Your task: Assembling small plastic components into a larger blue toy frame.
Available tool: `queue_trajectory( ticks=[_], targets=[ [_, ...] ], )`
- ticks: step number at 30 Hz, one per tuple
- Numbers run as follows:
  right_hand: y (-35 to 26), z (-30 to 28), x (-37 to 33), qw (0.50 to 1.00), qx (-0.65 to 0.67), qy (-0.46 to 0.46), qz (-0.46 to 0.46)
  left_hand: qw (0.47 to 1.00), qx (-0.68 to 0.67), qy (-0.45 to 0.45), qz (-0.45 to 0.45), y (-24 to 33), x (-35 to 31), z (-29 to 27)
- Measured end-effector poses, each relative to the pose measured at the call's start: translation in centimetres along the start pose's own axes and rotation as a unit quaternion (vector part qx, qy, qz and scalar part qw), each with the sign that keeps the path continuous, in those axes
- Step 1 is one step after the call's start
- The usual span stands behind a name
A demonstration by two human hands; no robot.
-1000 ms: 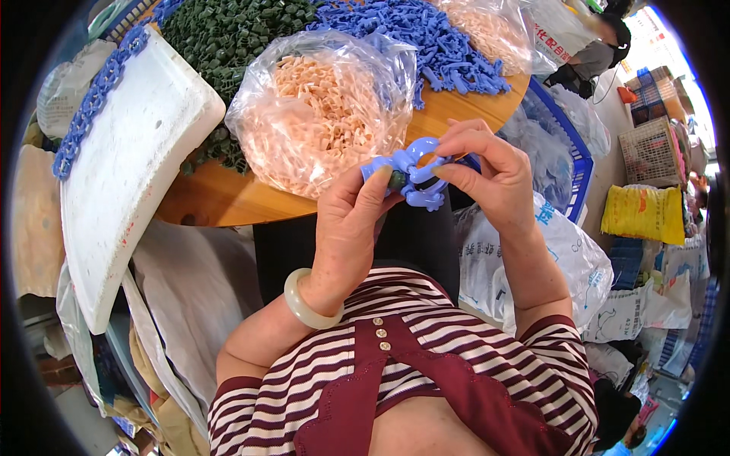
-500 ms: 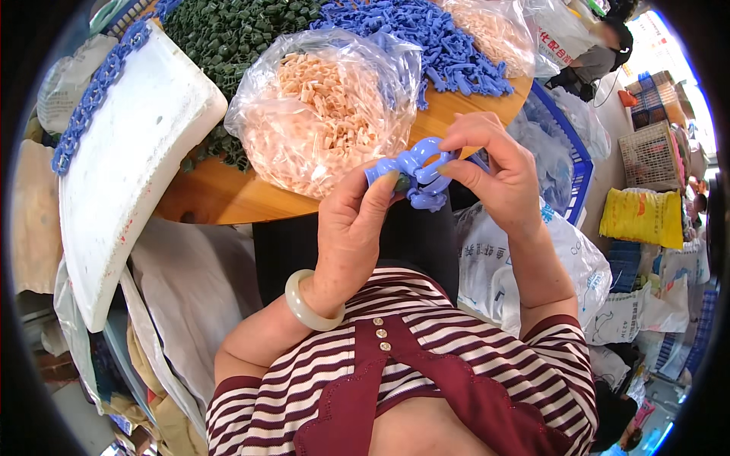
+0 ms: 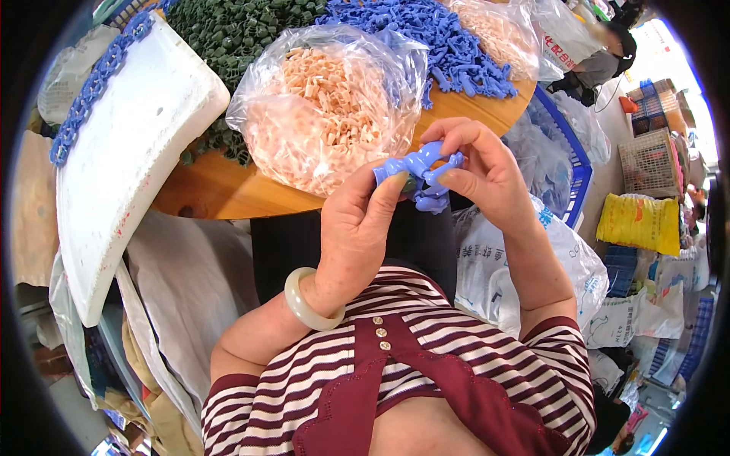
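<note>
Just beyond the near table edge, I hold a glossy blue plastic toy figure (image 3: 420, 164) with a dark green piece partly showing on its underside. The thumb and fingers of my left hand (image 3: 353, 220) pinch its left end. On its right part, the thumb and bent fingers of my right hand (image 3: 494, 182) close around a curved limb. Right behind my hands, a clear plastic bag (image 3: 262, 144) full of small peach-coloured pieces (image 3: 334, 106) stands open on the round wooden table (image 3: 217, 190). Heaps of dark green pieces (image 3: 236, 34) and blue pieces (image 3: 464, 57) lie farther back.
A white foam board (image 3: 141, 137) leans at the left, with a chain of blue pieces (image 3: 99, 87) along its edge. To the right are a blue basket (image 3: 582, 171) of clear bags, a white sack (image 3: 525, 262) and a yellow bag (image 3: 639, 224). Another person (image 3: 604, 64) sits far right.
My right hand has come slightly inward and its fingers have curled closer over the figure's right part. The limb there is turned differently. My left hand keeps its pinch.
</note>
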State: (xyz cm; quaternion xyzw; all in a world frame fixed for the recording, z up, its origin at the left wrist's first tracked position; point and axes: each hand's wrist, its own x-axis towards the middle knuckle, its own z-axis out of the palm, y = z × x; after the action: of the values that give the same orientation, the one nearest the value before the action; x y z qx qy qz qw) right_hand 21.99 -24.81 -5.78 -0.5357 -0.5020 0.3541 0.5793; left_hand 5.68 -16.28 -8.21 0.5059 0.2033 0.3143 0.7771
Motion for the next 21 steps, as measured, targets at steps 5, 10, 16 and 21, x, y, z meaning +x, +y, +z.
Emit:
queue_trajectory(
  ticks=[5,10,16,21],
  targets=[
    [-0.7,0.0,-0.1,0.999,-0.018,-0.009,0.039,0.998,0.066,-0.002,0.017,0.3,-0.3,0.0],
    [0.0,0.0,-0.1,1.0,-0.014,-0.012,0.003,0.991,0.123,0.015,0.048,0.7,-0.3,0.3],
    [0.1,0.4,-0.2,0.997,-0.07,0.002,-0.008,0.997,0.072,-0.007,0.008,0.8,0.5,-0.2],
    [-0.7,0.4,-0.2,0.986,-0.148,0.029,-0.07,0.999,-0.024,-0.012,-0.032,1.3,0.7,0.2]
  ],
)
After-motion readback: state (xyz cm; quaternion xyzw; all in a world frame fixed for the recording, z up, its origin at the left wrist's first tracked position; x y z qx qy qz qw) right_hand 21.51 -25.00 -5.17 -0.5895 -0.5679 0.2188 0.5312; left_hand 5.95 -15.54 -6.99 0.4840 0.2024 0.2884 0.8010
